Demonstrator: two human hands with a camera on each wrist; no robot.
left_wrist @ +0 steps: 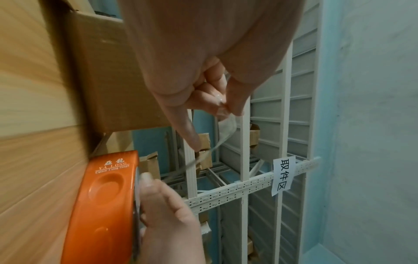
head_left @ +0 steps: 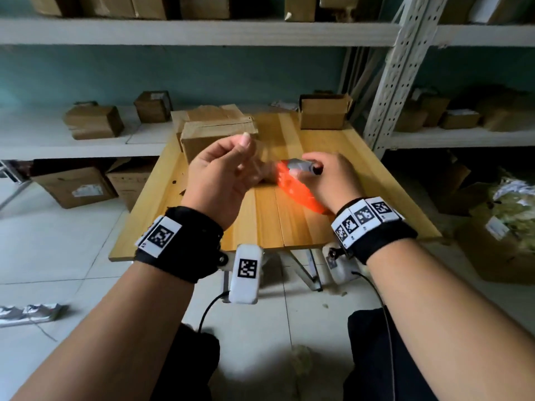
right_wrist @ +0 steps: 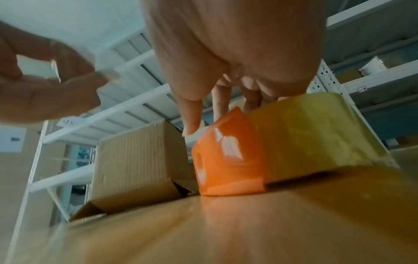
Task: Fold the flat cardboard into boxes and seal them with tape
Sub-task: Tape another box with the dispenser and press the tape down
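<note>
An orange tape dispenser (head_left: pixel 292 186) lies near the middle of the wooden table (head_left: pixel 260 227), gripped by the right hand (head_left: pixel 330 178). The left hand (head_left: pixel 223 175), raised above the table, pinches a strip of clear tape (left_wrist: pixel 222 132). A folded cardboard box (head_left: pixel 214 134) sits toward the far left edge. White metal shelves (head_left: pixel 405 62) holding cartons surround the table.

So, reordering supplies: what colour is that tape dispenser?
Orange tape dispenser, clearest in the left wrist view.

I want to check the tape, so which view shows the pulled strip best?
The left wrist view: the clear tape strip runs from the left hand pinching it toward the orange dispenser. The head and right wrist views hardly show it.
</note>
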